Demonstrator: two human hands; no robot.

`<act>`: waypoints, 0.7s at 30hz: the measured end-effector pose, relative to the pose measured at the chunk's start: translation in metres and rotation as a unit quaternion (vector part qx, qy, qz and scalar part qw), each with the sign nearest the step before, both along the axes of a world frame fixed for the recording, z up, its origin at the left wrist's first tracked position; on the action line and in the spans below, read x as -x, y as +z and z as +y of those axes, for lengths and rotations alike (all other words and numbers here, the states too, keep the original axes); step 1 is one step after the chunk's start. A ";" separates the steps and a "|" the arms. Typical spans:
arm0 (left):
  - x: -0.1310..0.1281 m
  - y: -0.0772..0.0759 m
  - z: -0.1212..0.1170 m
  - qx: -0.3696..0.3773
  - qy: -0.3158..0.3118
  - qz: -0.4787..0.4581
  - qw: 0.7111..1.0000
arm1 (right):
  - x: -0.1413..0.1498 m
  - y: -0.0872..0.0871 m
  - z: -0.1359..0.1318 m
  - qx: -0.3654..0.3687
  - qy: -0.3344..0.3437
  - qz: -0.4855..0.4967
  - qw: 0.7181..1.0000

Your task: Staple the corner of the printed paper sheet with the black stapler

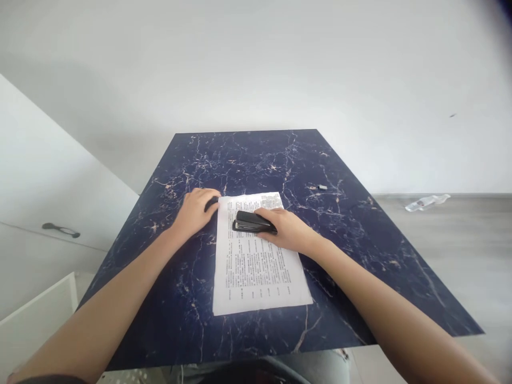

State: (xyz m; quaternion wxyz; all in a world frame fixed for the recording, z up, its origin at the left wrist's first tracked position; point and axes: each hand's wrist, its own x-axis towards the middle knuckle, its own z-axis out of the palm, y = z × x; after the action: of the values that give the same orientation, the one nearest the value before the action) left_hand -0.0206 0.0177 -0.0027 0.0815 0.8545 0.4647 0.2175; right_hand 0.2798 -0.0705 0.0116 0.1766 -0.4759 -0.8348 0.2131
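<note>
A printed sheet of paper (260, 272), perhaps more than one, lies on the dark blue marbled table (248, 160). Over its upper half, my right hand (286, 228) grips a black stapler (254, 222) by its rear end, the front end pointing left. My left hand (198, 207) rests at the sheet's upper left corner. Its fingers curl around a small black object (211, 202), whose kind I cannot make out. The left thumb is close to the paper's edge.
A small pale strip (322, 187), possibly staples, lies on the table at the right. A clear plastic wrapper or bottle (427, 202) is on the floor beside the wall. At the left stands a white panel with a dark handle (61, 230).
</note>
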 end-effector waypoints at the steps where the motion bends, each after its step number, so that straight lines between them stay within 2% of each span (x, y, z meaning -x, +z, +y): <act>1: 0.006 -0.002 0.004 -0.008 0.054 0.025 0.998 | -0.003 0.001 0.000 -0.001 -0.007 -0.018 1.000; 4: 0.019 -0.010 0.011 -0.004 0.214 0.085 0.973 | -0.023 0.003 -0.005 -0.002 -0.024 -0.031 0.999; 6: 0.022 -0.014 0.013 0.017 0.266 0.108 0.958 | -0.049 0.002 -0.015 -0.004 -0.024 -0.026 0.999; 9: 0.019 -0.015 0.013 0.044 0.281 0.132 0.950 | -0.102 -0.001 -0.039 0.004 -0.042 -0.022 0.999; 13: 0.015 -0.013 0.013 0.046 0.285 0.145 0.946 | -0.169 -0.008 -0.071 0.008 -0.118 -0.018 0.993; 16: 0.013 -0.015 0.012 0.044 0.284 0.147 0.947 | -0.192 -0.008 -0.078 0.022 -0.144 -0.023 0.989; 18: 0.012 -0.014 0.013 0.041 0.284 0.150 0.946 | -0.199 -0.004 -0.074 0.031 -0.127 -0.009 0.991; 20: 0.016 -0.010 0.016 0.042 0.279 0.159 0.946 | -0.207 0.001 -0.064 0.031 -0.097 0.045 0.994; 21: 0.021 -0.007 0.020 0.043 0.272 0.162 0.947 | -0.212 0.003 -0.057 0.017 -0.106 0.087 0.990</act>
State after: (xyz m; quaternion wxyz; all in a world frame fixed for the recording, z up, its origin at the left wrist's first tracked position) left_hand -0.0420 0.0374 -0.0093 -0.0206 0.7148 0.6956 0.0698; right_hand 0.4922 -0.1272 0.0150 0.2615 -0.5447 -0.7572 0.2481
